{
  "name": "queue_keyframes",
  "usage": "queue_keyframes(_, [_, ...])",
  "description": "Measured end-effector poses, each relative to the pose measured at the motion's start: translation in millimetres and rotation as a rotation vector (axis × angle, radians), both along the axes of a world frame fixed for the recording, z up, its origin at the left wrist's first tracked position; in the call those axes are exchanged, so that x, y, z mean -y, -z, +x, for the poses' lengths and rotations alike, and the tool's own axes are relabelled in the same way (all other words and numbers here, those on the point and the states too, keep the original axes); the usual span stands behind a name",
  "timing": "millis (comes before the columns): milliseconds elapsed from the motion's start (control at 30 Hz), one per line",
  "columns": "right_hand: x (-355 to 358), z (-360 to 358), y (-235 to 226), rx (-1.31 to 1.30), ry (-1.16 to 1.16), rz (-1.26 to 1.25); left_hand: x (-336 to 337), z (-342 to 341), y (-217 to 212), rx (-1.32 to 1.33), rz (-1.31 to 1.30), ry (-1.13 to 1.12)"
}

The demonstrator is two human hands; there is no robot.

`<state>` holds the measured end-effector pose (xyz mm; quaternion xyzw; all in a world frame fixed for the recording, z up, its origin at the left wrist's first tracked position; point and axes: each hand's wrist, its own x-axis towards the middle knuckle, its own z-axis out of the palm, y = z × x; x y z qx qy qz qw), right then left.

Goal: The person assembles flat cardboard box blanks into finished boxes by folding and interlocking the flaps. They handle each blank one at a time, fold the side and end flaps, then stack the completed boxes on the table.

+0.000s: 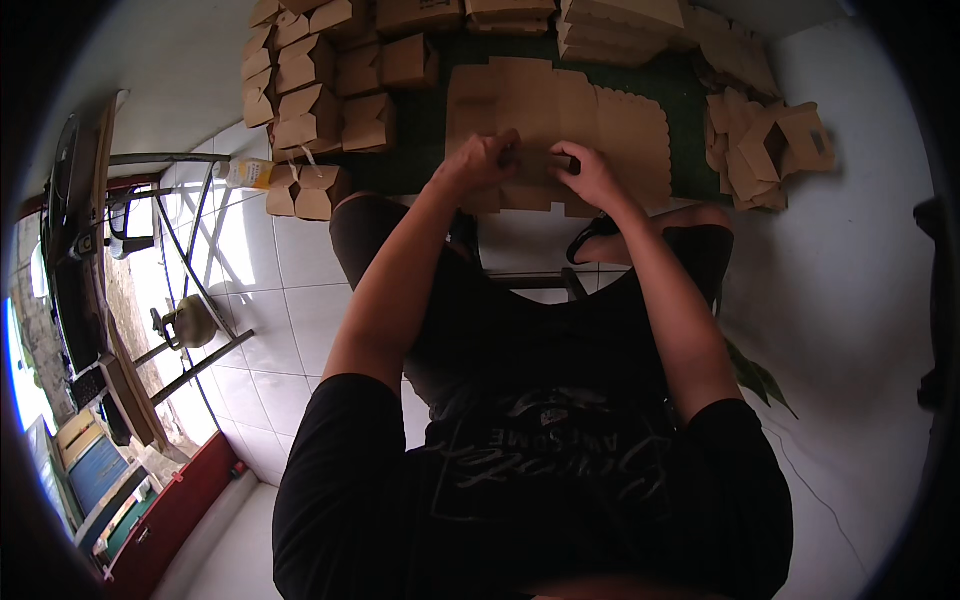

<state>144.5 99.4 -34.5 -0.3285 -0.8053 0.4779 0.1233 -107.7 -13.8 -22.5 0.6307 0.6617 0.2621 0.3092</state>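
Observation:
A flat, unfolded brown cardboard box blank [625, 135] with scalloped edges on its right side lies in front of me on a dark green surface [690, 165]. Over its left half is my left hand [485, 160], its fingers curled in; whether anything is between them is hidden. My right hand [590, 178] hovers at the near middle of the blank. Its thumb and forefinger curve apart, with nothing visible between them. I cannot tell whether either hand touches the cardboard.
Folded brown boxes [308, 120] stand stacked at the left and back. More flat cardboard [620, 35] is piled behind the blank. Loose box pieces [745, 150] lie at the right. A yellow-labelled cup [245, 173] stands at the left, near a metal rack [200, 215].

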Motion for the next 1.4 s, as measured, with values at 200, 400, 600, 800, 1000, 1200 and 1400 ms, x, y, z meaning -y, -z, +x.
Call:
queue_keyframes(200, [-1, 2, -1, -0.005, -0.021, 0.032, 2, 0, 13, 0.097, -0.011, -0.016])
queue_keyframes(400, [0, 1, 0, 0.018, -0.017, 0.036, 1, -6, 8, 0.241, -0.059, -0.037])
queue_keyframes(600, [-2, 2, 1, 0.089, -0.006, -0.023, -2, -9, 0, 0.314, -0.171, -0.053])
queue_keyframes(800, [-1, 2, 10, -0.010, -0.004, 0.047, -2, -12, 6, 0.341, -0.152, -0.053])
queue_keyframes(1000, [-2, 4, 16, -0.001, 0.003, 0.042, 0, -13, 8, 0.313, -0.117, -0.030])
queue_keyframes(1200, [-2, 5, 17, -0.025, 0.000, 0.053, -1, -11, -1, 0.336, -0.176, -0.039])
queue_keyframes(1400, [-4, 6, 14, -0.014, -0.029, -0.061, -1, -12, -10, 0.304, -0.164, -0.018])
